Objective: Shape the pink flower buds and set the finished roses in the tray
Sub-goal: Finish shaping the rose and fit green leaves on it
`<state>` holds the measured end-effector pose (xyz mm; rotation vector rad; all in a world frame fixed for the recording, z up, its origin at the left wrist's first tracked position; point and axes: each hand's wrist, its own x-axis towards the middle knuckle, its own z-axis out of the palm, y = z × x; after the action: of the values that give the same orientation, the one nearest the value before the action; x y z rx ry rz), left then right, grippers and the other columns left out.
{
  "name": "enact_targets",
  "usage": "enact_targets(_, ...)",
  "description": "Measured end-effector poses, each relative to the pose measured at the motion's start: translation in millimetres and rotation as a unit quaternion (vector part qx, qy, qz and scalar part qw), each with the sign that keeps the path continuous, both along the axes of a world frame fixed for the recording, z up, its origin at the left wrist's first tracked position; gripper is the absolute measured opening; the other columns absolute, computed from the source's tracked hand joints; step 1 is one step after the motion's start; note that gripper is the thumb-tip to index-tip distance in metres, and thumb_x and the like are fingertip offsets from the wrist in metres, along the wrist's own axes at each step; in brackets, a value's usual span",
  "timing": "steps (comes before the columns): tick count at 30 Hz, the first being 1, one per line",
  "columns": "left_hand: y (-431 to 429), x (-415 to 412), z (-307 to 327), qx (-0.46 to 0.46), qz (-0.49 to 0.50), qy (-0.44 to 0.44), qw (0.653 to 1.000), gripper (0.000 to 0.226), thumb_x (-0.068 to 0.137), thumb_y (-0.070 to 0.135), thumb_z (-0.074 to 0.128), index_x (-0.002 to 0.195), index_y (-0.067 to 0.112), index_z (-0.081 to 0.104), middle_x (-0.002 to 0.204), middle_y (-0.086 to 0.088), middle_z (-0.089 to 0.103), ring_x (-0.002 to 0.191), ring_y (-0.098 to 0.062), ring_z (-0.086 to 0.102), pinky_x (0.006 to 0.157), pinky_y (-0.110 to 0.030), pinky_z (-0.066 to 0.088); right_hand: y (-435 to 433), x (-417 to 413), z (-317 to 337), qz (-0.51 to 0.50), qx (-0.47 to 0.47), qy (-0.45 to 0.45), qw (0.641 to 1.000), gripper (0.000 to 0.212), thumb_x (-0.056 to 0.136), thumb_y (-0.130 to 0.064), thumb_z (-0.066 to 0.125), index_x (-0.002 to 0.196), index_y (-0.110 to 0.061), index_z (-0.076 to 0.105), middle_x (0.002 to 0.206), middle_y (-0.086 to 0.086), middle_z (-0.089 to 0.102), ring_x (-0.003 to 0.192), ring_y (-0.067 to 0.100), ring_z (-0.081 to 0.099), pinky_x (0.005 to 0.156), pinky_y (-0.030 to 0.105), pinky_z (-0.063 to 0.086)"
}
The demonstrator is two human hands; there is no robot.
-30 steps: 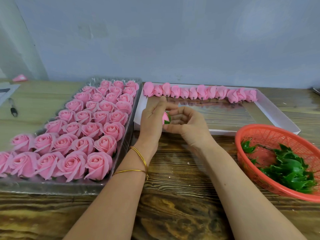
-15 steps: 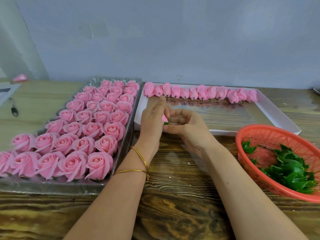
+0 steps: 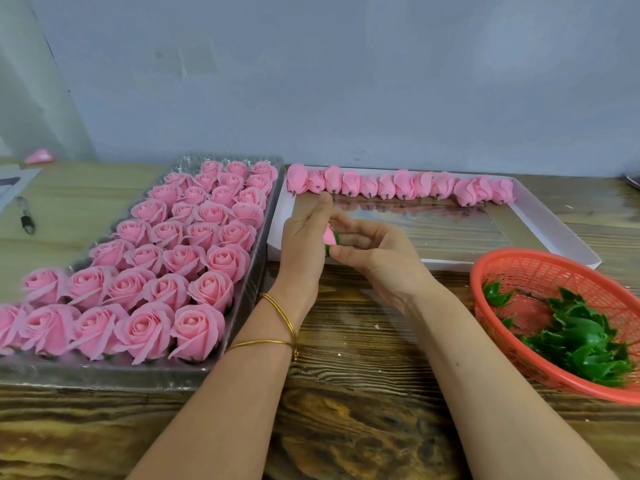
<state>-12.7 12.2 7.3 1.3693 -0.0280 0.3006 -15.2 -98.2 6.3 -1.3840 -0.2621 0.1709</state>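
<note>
Both hands meet over the near left corner of the white box. My left hand and my right hand together hold one pink bud with a green base, mostly hidden between the fingers. A clear plastic tray on the left carries several rows of finished pink roses. A row of unshaped pink buds lies along the far side of the white box.
A red plastic basket with green leaf bases stands at the right. A pen and paper lie far left on the wooden table. A blue-grey wall runs behind.
The bud has turned a little between the fingers, and more of its pink and green shows now. Both hands stay in the same place.
</note>
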Motion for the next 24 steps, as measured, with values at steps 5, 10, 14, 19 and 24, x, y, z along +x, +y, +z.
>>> enact_targets(5, 0.6, -2.1, 1.0, 0.004, -0.017, 0.014, 1.0, 0.041, 0.101, 0.035, 0.044, 0.083, 0.015, 0.076, 0.086, 0.001, 0.075, 0.091, -0.011, 0.069, 0.068, -0.014, 0.051, -0.2, -2.0, 0.5, -0.005, -0.028, -0.028, 0.999, 0.032, 0.078, 0.018, 0.065, 0.098, -0.007, 0.069, 0.081, 0.003, 0.073, 0.077, 0.012, 0.069, 0.083, 0.026, 0.058)
enact_targets(10, -0.4, -4.4, 4.1, -0.01, -0.017, 0.024, 1.0, 0.039, 0.1, 0.034, 0.047, 0.083, 0.016, 0.077, 0.098, -0.005, 0.074, 0.097, -0.014, 0.067, 0.066, -0.012, 0.05, 0.7, -2.7, 0.6, -0.005, -0.05, -0.054, 0.997, 0.03, 0.079, 0.017, 0.066, 0.095, -0.008, 0.071, 0.084, 0.004, 0.074, 0.081, 0.014, 0.068, 0.085, 0.026, 0.056)
enact_targets(14, -1.5, -4.0, 4.8, -0.004, -0.023, 0.029, 0.999, 0.036, 0.099, 0.032, 0.048, 0.085, 0.015, 0.076, 0.116, -0.008, 0.069, 0.111, -0.017, 0.063, 0.078, -0.018, 0.053, 0.9, -2.4, -0.5, -0.003, -0.053, -0.057, 0.997, 0.026, 0.079, 0.014, 0.067, 0.093, -0.007, 0.072, 0.086, 0.007, 0.073, 0.084, 0.016, 0.067, 0.084, 0.026, 0.056)
enact_targets(19, -3.4, -3.1, 3.4, -0.008, -0.045, 0.045, 0.998, 0.032, 0.097, 0.028, 0.052, 0.088, 0.009, 0.076, 0.1, 0.006, 0.074, 0.101, -0.01, 0.066, 0.08, -0.024, 0.055, -2.4, 0.2, -2.8, 0.005, -0.05, -0.039, 0.998, 0.021, 0.077, 0.012, 0.07, 0.091, -0.003, 0.071, 0.077, 0.004, 0.072, 0.074, 0.013, 0.067, 0.074, 0.023, 0.053)
enact_targets(24, -3.1, -2.0, 4.4, -0.032, -0.061, 0.07, 0.995, 0.02, 0.09, 0.026, 0.063, 0.084, 0.015, 0.079, 0.108, 0.002, 0.07, 0.104, -0.012, 0.065, 0.088, -0.034, 0.055, -3.7, 1.5, -2.5, 0.011, -0.044, -0.04, 0.998, 0.022, 0.075, 0.013, 0.07, 0.092, -0.002, 0.072, 0.077, 0.004, 0.071, 0.073, 0.012, 0.066, 0.073, 0.023, 0.052)
